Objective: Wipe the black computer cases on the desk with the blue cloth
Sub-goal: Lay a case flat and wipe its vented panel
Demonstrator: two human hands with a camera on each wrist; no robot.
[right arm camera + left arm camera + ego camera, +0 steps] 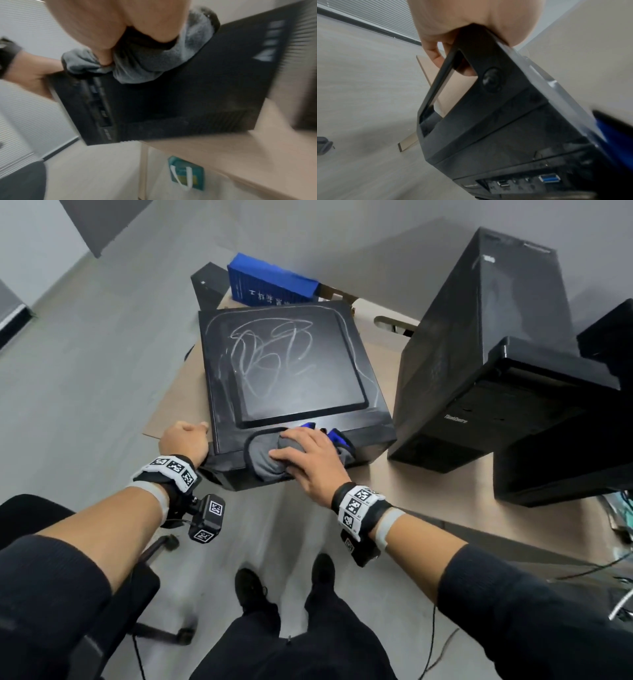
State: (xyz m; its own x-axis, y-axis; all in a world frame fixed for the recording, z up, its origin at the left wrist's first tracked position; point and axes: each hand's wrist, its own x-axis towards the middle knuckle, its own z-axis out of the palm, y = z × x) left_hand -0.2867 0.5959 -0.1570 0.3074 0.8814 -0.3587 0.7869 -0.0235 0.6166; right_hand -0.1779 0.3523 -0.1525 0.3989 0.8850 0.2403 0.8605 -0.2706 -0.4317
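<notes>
**deskjockey:** So where are the fingers at? The right hand (310,462) has its fingers spread flat over the bunched-up blue cloth (274,455) (mostly the grey side is showing, blue peeks out past the fingertips), thumb tucked against the fabric, pressing it onto the near edge of the flat computer case (291,378). The left hand (185,440) is curled around that case's near-left corner — the left wrist view shows the fingers hooked through the handle cutout (448,81), so it's gripping, not just resting.

**wipe_guru:** Good setup then. The case lies on its side at the near-left part of the desk (445,494), front overhanging the edge a little, and the big top panel is covered in pale scribbles (270,350) that the cloth hasn't reached. I'd say the job has barely started.

**deskjockey:** Tips for the stroke?

**wipe_guru:** Keep the left grip firm so the box doesn't slide off that overhang. Push the cloth away toward the far side in overlapping lanes with a flat palm — not fingertips only — and refold once the face gets chalky. Watch the raised border around the panel; residue probably collects there. Two more cases, the upright tower (479,344) and the tilted case (555,419), wait on the right.
</notes>
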